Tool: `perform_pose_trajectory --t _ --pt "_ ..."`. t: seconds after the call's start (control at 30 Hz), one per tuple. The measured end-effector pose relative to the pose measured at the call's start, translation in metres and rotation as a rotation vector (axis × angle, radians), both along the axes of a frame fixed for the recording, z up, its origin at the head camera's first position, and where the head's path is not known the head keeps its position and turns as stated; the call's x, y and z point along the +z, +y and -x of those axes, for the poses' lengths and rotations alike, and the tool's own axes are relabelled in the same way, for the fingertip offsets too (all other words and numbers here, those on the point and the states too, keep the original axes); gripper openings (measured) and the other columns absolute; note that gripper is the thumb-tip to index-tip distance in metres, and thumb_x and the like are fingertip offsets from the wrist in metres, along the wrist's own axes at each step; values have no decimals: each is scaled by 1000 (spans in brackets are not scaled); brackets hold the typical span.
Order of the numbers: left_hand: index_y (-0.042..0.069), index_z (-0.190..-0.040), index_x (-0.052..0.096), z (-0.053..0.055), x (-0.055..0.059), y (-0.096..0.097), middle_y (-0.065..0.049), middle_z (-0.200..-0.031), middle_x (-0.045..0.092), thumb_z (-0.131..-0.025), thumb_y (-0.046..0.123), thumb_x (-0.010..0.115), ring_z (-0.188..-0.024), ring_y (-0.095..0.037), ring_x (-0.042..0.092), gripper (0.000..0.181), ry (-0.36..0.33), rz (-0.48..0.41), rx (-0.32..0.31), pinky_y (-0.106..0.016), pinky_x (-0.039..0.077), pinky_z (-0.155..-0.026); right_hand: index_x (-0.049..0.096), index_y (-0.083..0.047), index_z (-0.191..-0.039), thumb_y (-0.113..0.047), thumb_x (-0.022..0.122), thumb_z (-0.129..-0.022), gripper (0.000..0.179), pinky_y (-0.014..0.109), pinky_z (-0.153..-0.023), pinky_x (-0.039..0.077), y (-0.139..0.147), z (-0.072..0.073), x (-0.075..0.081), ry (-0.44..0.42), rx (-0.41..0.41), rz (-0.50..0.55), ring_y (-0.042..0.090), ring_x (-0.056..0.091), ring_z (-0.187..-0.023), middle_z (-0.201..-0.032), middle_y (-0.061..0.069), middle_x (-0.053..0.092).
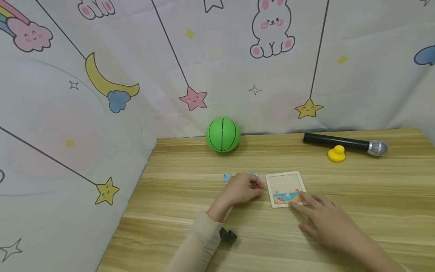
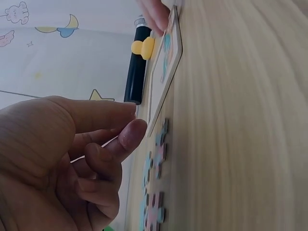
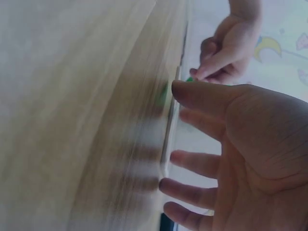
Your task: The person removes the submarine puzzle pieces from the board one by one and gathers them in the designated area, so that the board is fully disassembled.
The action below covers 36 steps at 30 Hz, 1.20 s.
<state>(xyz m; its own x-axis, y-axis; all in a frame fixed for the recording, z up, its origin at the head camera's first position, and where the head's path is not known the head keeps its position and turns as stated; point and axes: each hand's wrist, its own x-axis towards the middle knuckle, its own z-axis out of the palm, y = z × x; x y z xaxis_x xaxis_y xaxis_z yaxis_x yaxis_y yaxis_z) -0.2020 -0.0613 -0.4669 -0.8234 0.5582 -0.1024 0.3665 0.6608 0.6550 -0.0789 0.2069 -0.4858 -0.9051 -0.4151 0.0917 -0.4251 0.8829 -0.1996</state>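
A square puzzle board (image 1: 269, 190) with a pale rim lies on the table. Blue and orange puzzle pieces (image 1: 287, 197) fill its near part. My right hand (image 1: 324, 221) reaches in from the right, fingers spread and fairly straight, with fingertips at the pieces near the board's lower right corner. Left of the board hovers my left hand (image 1: 241, 189), thumb and index tip close together and the other fingers loosely bent; nothing shows between them in the left wrist view. Loose jigsaw pieces (image 2: 155, 211) lie on the table beneath it, partly hidden by the hand in the head view.
At the back, a green ball (image 1: 222, 135) stands by the cloth wall (image 1: 272, 83). Toward the back right lies a black microphone (image 1: 336, 142), with a yellow rubber duck (image 1: 336, 154) just in front of it. A black device (image 1: 228, 236) sits at the left wrist.
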Motion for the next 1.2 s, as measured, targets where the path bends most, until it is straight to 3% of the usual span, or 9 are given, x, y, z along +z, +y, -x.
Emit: perform_pose_trajectory --t 0.43,0.87,1.2 --pt "19 -98 80 -4 -7 23 19 -81 68 -91 22 82 -78 3 60 9 -16 31 -36 -20 47 -76 64 -21 -144 -34 81 -91 57 67 -94 47 5 16 -1 -55 39 67 49 56 -121 -150 24 51" --pt "18 -104 79 -4 -12 32 19 -81 67 -88 25 85 -76 4 59 18 -2 73 -32 -20 47 -74 68 -16 -139 -32 81 -90 54 65 -96 47 -2 14 -3 7 32 49 51 56 -117 -144 31 53" --pt "19 -96 80 -7 -14 37 17 -79 64 -86 28 88 -74 2 56 15 41 101 -42 -19 46 -68 67 -17 -140 -33 80 -91 53 66 -97 45 -7 12 -1 -2 9 39 52 55 -119 -144 30 53"
